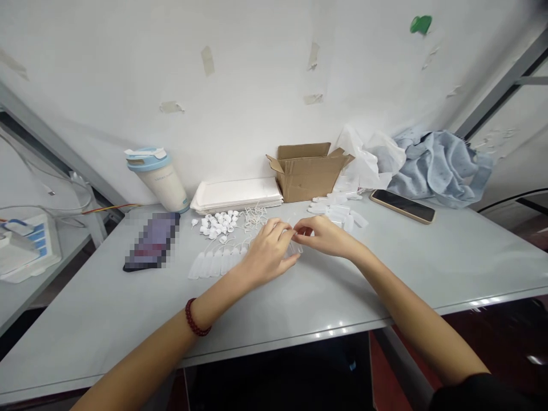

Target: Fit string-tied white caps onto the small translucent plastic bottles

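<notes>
In the head view, both hands meet over the near-middle of the grey table (385, 274), working at one translucent piece (296, 248). It sits under and between the fingertips, mostly covered by them. The left hand (272, 251) reaches in from the left, fingers bent and thumb standing apart on the near side of the piece; I cannot tell whether it grips it. The right hand (327, 235) comes from the right, its fingers curled so the tips draw together at the piece's far end; whether they pinch the piece, a cord or both cannot be told.

The step in hand looks like fine fingertip work at that end. Just left of the left hand lies a row of translucent pieces (212, 265) with thin cords curving from their far ends, partly covered by the hand. Beyond it are a heap of white caps (217, 225) and, to its right, tangled white cords (256, 217). Loose translucent pieces (340, 212) lie beyond the right hand, without visible cords.

As a judgement, the next move calls for one hand steadying the piece while the other handles its small end, keeping the left wrist off the nearby row.
</notes>
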Demonstrator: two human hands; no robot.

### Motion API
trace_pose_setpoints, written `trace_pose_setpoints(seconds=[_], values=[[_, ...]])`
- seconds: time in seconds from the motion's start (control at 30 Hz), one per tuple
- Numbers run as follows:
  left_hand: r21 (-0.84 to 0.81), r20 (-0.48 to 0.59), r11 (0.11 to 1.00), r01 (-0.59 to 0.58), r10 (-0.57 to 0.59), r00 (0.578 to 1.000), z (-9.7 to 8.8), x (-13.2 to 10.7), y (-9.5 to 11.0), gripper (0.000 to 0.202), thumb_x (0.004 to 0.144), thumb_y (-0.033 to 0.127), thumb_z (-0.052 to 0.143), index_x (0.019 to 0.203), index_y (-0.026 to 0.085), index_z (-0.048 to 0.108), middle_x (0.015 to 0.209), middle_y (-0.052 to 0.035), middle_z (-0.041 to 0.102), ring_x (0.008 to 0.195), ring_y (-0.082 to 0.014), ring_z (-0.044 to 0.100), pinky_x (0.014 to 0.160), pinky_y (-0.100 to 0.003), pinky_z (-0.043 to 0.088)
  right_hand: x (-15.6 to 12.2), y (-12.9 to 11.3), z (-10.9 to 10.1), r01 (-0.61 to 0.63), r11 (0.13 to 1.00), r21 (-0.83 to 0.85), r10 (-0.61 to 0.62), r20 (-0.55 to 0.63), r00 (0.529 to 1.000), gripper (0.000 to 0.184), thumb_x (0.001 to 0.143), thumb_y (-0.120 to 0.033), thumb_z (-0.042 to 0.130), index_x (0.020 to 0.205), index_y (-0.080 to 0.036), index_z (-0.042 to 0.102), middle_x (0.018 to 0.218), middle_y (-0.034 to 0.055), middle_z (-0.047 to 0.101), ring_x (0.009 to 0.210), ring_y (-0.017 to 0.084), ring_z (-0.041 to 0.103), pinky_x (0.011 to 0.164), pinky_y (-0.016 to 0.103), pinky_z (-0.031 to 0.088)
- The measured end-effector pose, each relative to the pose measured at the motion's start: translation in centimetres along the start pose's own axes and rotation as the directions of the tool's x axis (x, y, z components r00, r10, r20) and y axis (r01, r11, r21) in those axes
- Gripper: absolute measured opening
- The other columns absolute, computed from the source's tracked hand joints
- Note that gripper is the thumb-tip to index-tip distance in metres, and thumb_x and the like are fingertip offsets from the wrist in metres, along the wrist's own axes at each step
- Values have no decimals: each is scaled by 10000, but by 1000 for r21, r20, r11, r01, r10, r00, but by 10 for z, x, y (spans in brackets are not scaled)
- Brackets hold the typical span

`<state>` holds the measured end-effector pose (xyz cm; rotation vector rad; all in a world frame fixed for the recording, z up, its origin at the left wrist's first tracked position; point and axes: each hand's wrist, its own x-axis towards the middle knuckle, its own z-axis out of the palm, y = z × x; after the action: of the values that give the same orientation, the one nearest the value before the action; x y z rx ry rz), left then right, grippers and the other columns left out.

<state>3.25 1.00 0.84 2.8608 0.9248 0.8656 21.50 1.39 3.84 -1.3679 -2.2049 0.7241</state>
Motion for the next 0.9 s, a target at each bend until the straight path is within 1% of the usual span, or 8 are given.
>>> trace_pose_setpoints(seconds=[0.13, 0.27, 0.37, 0.53, 0.73, 0.9], values=[[-15, 133, 998, 60, -58, 990, 5, 3, 2, 310, 828, 305, 618, 1059, 102, 580, 1051, -140, 604, 1052, -298, 457, 886, -438, 469, 0, 5, -1, -25, 993, -116, 41, 132, 990, 232, 825, -237, 486, 709, -139, 661, 640, 26, 627, 583, 127, 508, 555, 249, 335], [-7, 207, 995, 99, -96, 974, 8, 3, 4, 305, 815, 315, 622, 1035, 106, 586, 1046, -133, 605, 1061, -298, 452, 903, -425, 458, 2, 8, -1, -32, 983, -182, 67, 193, 979, 236, 815, -183, 457, 724, -136, 669, 662, 39, 638, 599, 132, 506, 563, 245, 317], [0, 230, 994, 114, -111, 967, 8, 3, 4, 317, 823, 323, 606, 1047, 99, 586, 1050, -134, 606, 1073, -300, 444, 917, -423, 449, 3, 9, -1, -29, 980, -198, 71, 211, 975, 245, 807, -155, 442, 751, -135, 679, 674, 43, 644, 610, 136, 513, 569, 241, 318], [12, 258, 991, 131, -129, 957, 8, 3, 4, 330, 839, 339, 576, 1044, 81, 594, 1022, -139, 610, 1069, -301, 442, 923, -420, 444, 4, 11, 0, -29, 982, -186, 71, 227, 971, 239, 804, -156, 445, 787, -131, 681, 688, 42, 647, 619, 137, 518, 579, 235, 333], [26, 248, 993, 116, -119, 961, 11, 1, 4, 333, 845, 349, 559, 1048, 87, 588, 1022, -140, 612, 1075, -306, 441, 917, -427, 442, 5, 15, 1, -2, 985, -174, 45, 242, 969, 234, 812, -174, 436, 713, -139, 644, 661, 32, 628, 608, 133, 508, 566, 240, 317], [24, 244, 993, 116, -118, 962, 11, 0, 4, 349, 840, 348, 567, 1075, 90, 577, 1015, -139, 615, 1073, -307, 440, 907, -432, 446, 5, 15, 0, 3, 986, -167, 40, 253, 967, 207, 800, -172, 443, 662, -147, 595, 608, 12, 576, 586, 124, 476, 559, 240, 303]])
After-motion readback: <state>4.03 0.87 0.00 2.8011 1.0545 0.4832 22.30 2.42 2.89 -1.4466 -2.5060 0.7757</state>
